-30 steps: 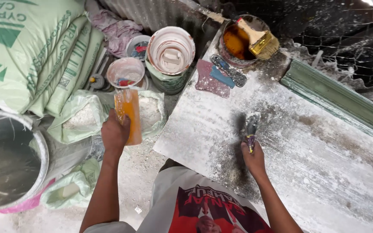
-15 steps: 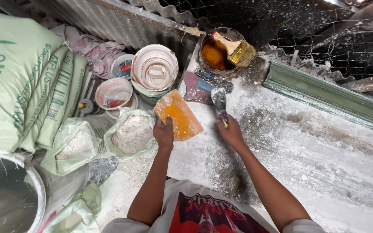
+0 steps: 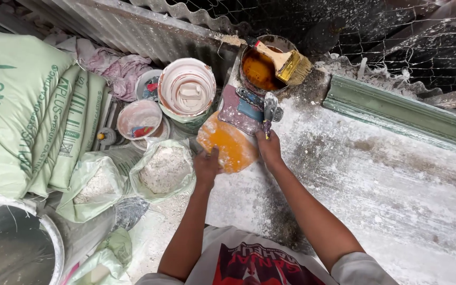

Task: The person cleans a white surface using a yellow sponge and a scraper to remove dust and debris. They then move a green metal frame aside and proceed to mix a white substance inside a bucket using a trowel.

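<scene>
My left hand [image 3: 207, 164] grips the lower edge of an orange flat scraper plate [image 3: 227, 145] that lies over the left edge of the dusty white slab [image 3: 376, 179]. My right hand [image 3: 268, 148] holds a small putty knife [image 3: 268, 112] by its handle, with the blade pointing away from me. The knife's blade is beside several flat tools, purple and blue [image 3: 241, 110], which lie at the far end of the slab. Behind them stands a brown-stained tin [image 3: 257, 68] with a wide paintbrush [image 3: 286, 62] resting across its rim.
Green-printed sacks [image 3: 22, 111] are stacked at left. Open bags of white powder [image 3: 162, 170] sit beside small plastic tubs [image 3: 139, 119] and a larger white bucket [image 3: 187, 88]. A big metal drum [image 3: 11, 248] is at bottom left. A green moulded strip [image 3: 397, 113] lies along the wire fence.
Both hands have moved up and away from me toward the far end of the slab. The orange plate has gone from upright over the bags to lying flat at the slab's edge.
</scene>
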